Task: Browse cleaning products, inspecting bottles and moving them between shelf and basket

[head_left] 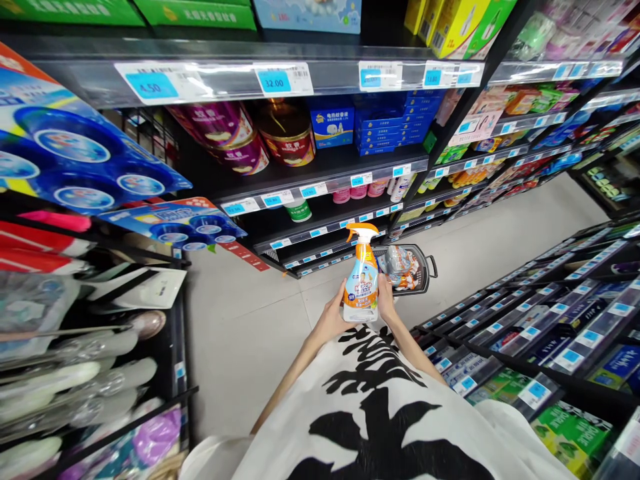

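Observation:
A spray bottle [362, 283] with an orange and white trigger head is held upright in front of my body, its printed label facing me. My left hand [336, 310] grips its left side, and my right hand [386, 300] wraps its right side. The fingers are mostly hidden behind the bottle. Just beyond my right hand, a dark shopping basket [427, 270] stands low in the aisle with several packaged goods [403, 263] inside, some in clear wrap.
Ahead runs a shelf rack [330, 173] with tins, blue boxes [333, 123] and price tags. Brushes [100, 353] and blue blister packs [90, 147] hang at the left. A toothpaste shelf [540, 340] stands close on my right. Grey tiled floor [240, 333] lies between them.

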`<state>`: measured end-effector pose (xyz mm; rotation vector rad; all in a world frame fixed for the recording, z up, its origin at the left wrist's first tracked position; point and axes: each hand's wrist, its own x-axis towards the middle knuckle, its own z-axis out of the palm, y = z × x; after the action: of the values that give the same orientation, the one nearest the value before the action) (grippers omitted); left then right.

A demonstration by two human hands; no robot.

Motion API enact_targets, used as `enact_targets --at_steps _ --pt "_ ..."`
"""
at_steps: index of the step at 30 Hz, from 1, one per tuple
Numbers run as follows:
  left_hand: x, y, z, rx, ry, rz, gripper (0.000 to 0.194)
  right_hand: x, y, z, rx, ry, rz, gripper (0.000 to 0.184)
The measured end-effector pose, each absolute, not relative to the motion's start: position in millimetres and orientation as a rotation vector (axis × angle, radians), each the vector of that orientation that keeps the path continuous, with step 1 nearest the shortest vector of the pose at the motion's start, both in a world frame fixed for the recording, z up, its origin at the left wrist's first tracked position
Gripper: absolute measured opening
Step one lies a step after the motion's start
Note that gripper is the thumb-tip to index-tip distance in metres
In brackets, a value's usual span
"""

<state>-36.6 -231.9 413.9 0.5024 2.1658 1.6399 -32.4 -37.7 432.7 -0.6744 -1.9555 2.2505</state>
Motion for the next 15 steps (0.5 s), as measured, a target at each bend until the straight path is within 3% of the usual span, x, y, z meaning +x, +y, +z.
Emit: enact_targets --at_steps 15 --pt "-39.9 -235.2 412.0 0.501 2.172 1.659 0.128 -37.4 -41.2 434.0 -0.689 -1.957 2.256 0.064"
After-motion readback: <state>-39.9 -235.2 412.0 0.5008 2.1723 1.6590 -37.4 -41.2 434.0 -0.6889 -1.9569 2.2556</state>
